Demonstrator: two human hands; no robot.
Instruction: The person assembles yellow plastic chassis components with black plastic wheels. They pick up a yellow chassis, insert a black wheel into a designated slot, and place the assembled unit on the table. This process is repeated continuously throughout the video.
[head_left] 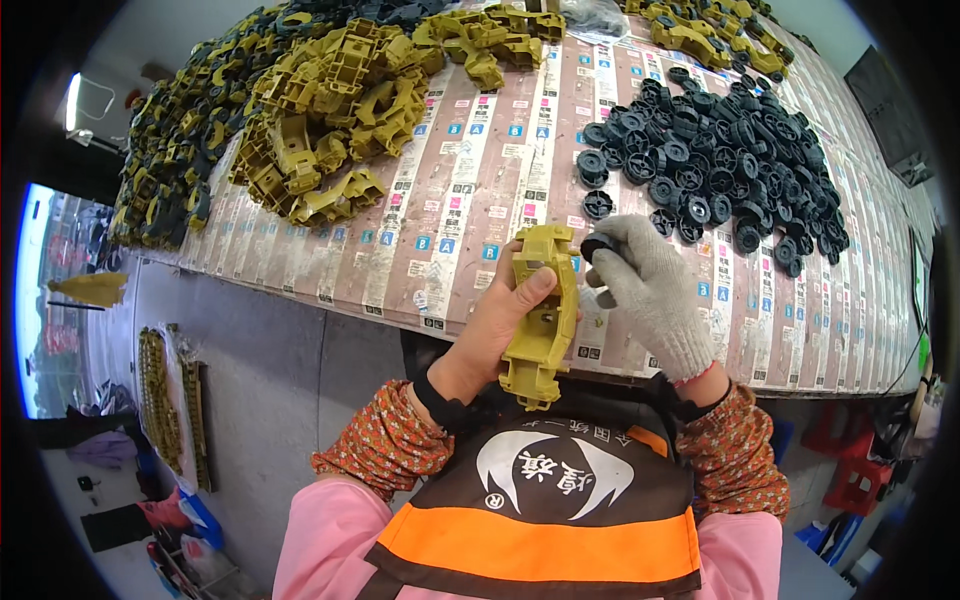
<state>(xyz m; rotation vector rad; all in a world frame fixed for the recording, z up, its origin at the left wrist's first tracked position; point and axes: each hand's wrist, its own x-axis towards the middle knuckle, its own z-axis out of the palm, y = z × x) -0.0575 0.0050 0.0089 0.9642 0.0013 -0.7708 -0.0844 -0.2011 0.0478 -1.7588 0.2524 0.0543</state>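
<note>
Bare and wrapped round its side, my left hand [515, 310] holds a yellow plastic toy car chassis [541, 335] upright at the table's front edge, its thumb across the middle. In a grey knitted glove, my right hand [645, 285] pinches a small black toy wheel [597, 246] at the chassis's upper right corner. Whether the wheel touches the chassis, I cannot tell. Beyond the glove spreads a pile of black wheels [725, 160], several lying loose at its near side.
Yellow chassis [340, 110] without wheels are heaped on the left of the table [480, 200]. Chassis with black wheels [175, 150] crowd the far left edge, and more pieces [700, 35] lie at the back right. Red stools [855, 465] stand below on the right.
</note>
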